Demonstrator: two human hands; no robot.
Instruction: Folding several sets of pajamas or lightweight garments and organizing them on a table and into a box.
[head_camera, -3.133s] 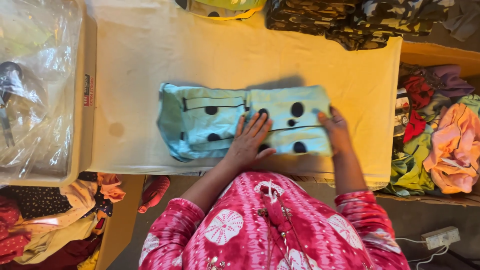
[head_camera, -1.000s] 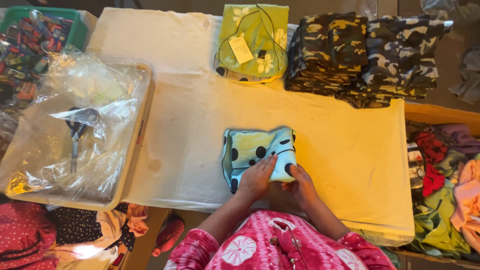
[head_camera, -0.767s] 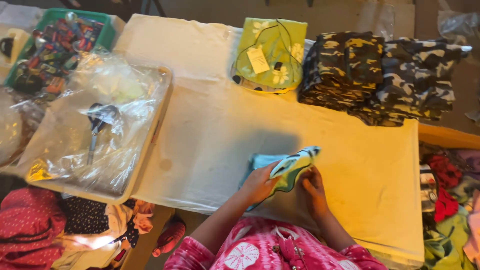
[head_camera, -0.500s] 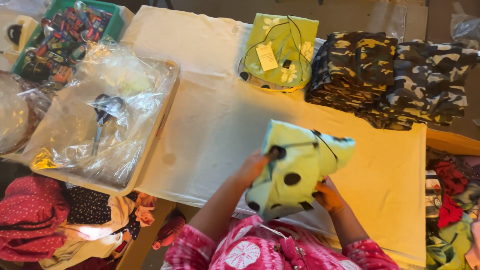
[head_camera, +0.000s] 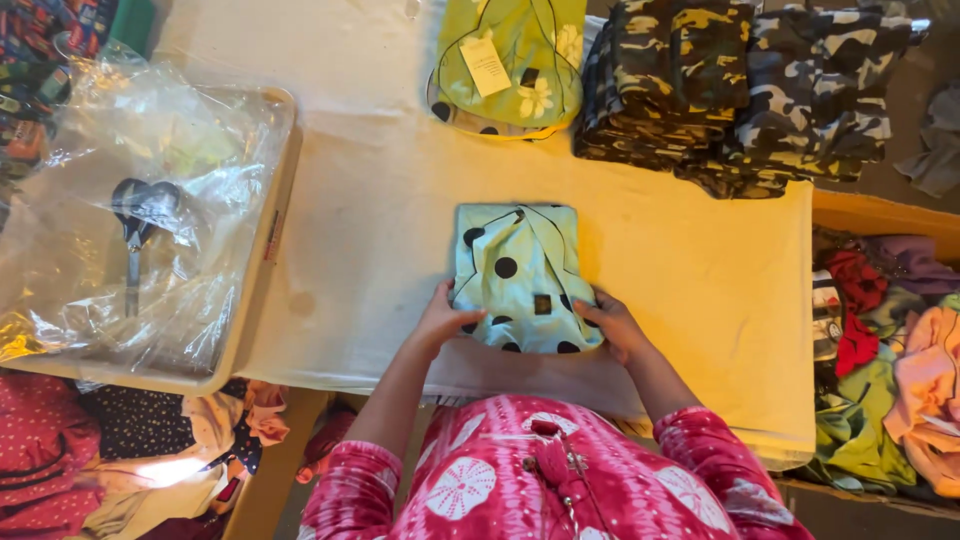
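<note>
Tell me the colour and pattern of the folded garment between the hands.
Pale mint green with black polka dots; the folded garment shows only in the head view.

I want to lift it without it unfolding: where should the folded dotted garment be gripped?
Grip the dotted garment by its two near corners, coming from the sides, where the left hand and right hand already rest. It lies flat, a compact rectangle, so pinching both edges likely keeps the layers together.

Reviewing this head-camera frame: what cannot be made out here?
- Near edge of the folded pale-blue black-dotted garment: covered by the left hand and right hand.
- Dark metal scissors: blurred behind crumpled clear plastic bags.
- Paper tag on the yellow-green garment: too small.
- Camouflage clothing stack: cut by the top edge.
</note>
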